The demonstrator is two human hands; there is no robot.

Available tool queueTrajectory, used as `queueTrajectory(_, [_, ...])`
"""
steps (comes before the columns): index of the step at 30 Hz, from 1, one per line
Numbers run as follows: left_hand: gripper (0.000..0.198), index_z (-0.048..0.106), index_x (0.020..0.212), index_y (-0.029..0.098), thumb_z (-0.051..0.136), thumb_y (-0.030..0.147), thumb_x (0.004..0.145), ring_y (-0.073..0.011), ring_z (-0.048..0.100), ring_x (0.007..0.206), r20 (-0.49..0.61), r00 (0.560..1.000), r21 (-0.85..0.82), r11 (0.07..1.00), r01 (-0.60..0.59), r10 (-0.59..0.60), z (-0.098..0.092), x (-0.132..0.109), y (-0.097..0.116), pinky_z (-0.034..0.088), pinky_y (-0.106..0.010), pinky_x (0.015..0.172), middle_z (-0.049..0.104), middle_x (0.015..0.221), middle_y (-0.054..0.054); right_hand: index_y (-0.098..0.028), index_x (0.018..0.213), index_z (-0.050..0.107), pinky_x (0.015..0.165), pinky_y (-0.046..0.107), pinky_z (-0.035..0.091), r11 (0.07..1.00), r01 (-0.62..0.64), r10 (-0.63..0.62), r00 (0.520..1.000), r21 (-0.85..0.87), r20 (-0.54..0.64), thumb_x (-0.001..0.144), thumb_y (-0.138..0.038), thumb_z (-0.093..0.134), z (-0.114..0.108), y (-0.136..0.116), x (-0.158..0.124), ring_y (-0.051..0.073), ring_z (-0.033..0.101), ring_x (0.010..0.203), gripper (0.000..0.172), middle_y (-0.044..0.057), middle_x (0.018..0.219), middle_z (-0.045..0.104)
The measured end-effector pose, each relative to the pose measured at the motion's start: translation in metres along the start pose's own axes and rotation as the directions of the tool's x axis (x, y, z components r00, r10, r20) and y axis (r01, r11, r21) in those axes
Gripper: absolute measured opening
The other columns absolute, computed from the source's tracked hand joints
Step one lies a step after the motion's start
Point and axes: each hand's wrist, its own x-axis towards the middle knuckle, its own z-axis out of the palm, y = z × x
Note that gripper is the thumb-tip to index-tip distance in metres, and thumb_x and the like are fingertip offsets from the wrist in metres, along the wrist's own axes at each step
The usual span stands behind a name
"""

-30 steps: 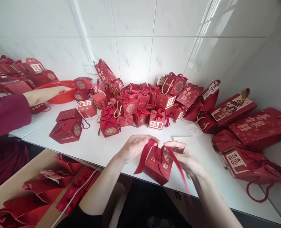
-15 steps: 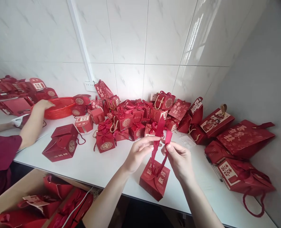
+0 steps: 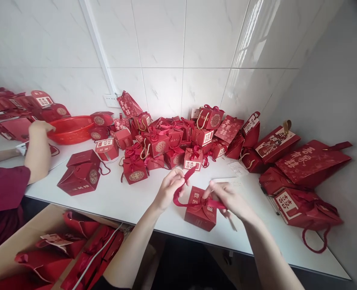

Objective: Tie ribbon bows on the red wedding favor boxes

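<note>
1. Head view: a small red gift box (image 3: pixel 200 215) with gold characters stood on the white table (image 3: pixel 120 197), close to its near edge and between the person's two hands.
2. The left hand (image 3: pixel 168 188) was just left of the box, its thumb and fingers pinched together on one end of a red ribbon (image 3: pixel 180 201). That end stuck up above the fingertips, and a loop curved down beneath the hand.
3. The right hand (image 3: pixel 228 197) lay at the box's right upper corner, with its fingers closed on the other stretch of the ribbon, which ran flat across the box top.
4. Behind the hands, a heap of small red boxes (image 3: pixel 158 145) with bows and cord handles was piled against the tiled wall.
5. To the right lay larger red paper bags (image 3: pixel 312 161), some flat and some leaning on each other.
6. At the far left, a co-worker's hand (image 3: pixel 38 127) rested at the rim of a red plastic basket (image 3: pixel 72 129); whether it gripped the rim cannot be told.
7. Two plain red boxes (image 3: pixel 80 173) stood apart from the heap, left of centre.
8. Below the table edge, an open cardboard carton (image 3: pixel 30 229) held more red packaging.
</note>
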Motion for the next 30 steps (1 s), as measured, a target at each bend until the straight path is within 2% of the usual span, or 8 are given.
queueTrajectory(3, [0.020,0.042,0.085,0.018,0.049,0.037,0.084,-0.0083,0.046,0.048,-0.013,1.000,0.144,0.989,0.028,-0.026,-0.007,-0.005,-0.007,0.036,-0.025,0.055,0.059,0.072,0.001,-0.019,0.066,0.064,0.050,0.025,0.042,0.879,0.058,-0.048,0.998,-0.474,0.032,0.084,-0.041,0.053,-0.006,0.010,-0.005,0.014,0.057,0.050,0.030,-0.001,0.055,0.059])
queueTrajectory(5, [0.017,0.045,0.088,0.018,0.047,0.035,0.087,-0.0128,0.054,0.062,-0.054,0.999,0.327,0.945,0.024,-0.007,-0.007,-0.008,-0.008,0.042,-0.029,0.066,0.060,0.080,-0.002,-0.021,0.072,0.068,0.061,0.027,0.045,0.756,0.112,-0.156,0.988,-0.646,-0.012,0.081,-0.028,0.055,-0.006,0.015,-0.006,0.016,0.062,0.065,0.017,0.002,0.073,0.065])
queueTrajectory(8, [0.014,0.054,0.095,0.020,0.053,0.026,0.083,-0.0215,0.054,0.099,-0.049,0.992,0.679,0.732,-0.053,0.118,-0.003,-0.011,-0.012,0.040,-0.038,0.092,0.058,0.100,-0.006,-0.022,0.076,0.068,0.061,0.027,0.045,0.622,0.091,-0.181,0.983,-0.777,-0.030,0.081,-0.019,0.054,0.000,0.017,-0.007,0.015,0.062,0.066,0.016,0.002,0.078,0.063])
queueTrajectory(11, [0.017,0.060,0.096,0.022,0.056,0.019,0.080,-0.0267,0.046,0.115,0.087,0.990,0.843,0.521,-0.135,0.115,0.001,-0.014,-0.021,0.033,-0.045,0.102,0.054,0.108,-0.007,-0.021,0.074,0.065,0.051,0.025,0.039,0.458,0.067,-0.199,0.980,-0.887,-0.029,0.083,-0.018,0.051,0.007,0.018,-0.008,0.014,0.060,0.057,0.017,0.002,0.077,0.061])
queueTrajectory(17, [0.013,0.063,0.091,0.022,0.057,0.016,0.081,-0.0310,0.034,0.130,0.215,0.977,0.880,0.432,-0.199,0.013,0.006,-0.019,-0.036,0.029,-0.050,0.104,0.048,0.131,-0.009,-0.018,0.076,0.062,0.042,0.025,0.025,0.205,0.072,-0.245,0.969,-0.976,0.020,0.080,-0.014,0.053,0.020,0.022,-0.005,0.015,0.060,0.053,0.011,0.004,0.074,0.062])
queueTrajectory(20, [0.012,0.064,0.086,0.021,0.055,0.013,0.081,-0.0304,0.034,0.129,0.253,0.967,0.889,0.391,-0.239,0.017,0.009,-0.018,-0.034,0.028,-0.049,0.103,0.050,0.130,-0.008,-0.017,0.078,0.060,0.043,0.026,0.025,0.171,0.133,-0.320,0.944,-0.976,0.073,0.078,-0.009,0.051,0.020,0.027,-0.004,0.015,0.058,0.053,0.012,0.004,0.070,0.062])
queueTrajectory(25, [0.012,0.063,0.079,0.017,0.053,0.010,0.081,-0.0256,0.049,0.110,0.336,0.942,0.893,0.321,-0.314,-0.014,0.017,-0.006,-0.028,0.035,-0.043,0.092,0.059,0.109,-0.008,-0.017,0.074,0.056,0.046,0.025,0.028,0.209,0.257,-0.437,0.888,-0.944,0.145,0.079,-0.008,0.046,0.014,0.036,-0.005,0.012,0.053,0.051,0.015,0.002,0.067,0.059])
queueTrajectory(30, [0.010,0.061,0.070,0.016,0.058,0.010,0.077,-0.0244,0.053,0.103,0.449,0.889,0.860,0.309,-0.405,-0.086,0.020,0.009,-0.025,0.038,-0.040,0.091,0.060,0.103,-0.007,-0.018,0.070,0.053,0.049,0.024,0.031,0.355,0.231,-0.340,0.935,-0.906,0.105,0.080,-0.008,0.046,0.007,0.034,-0.008,0.011,0.048,0.052,0.016,0.000,0.067,0.058])
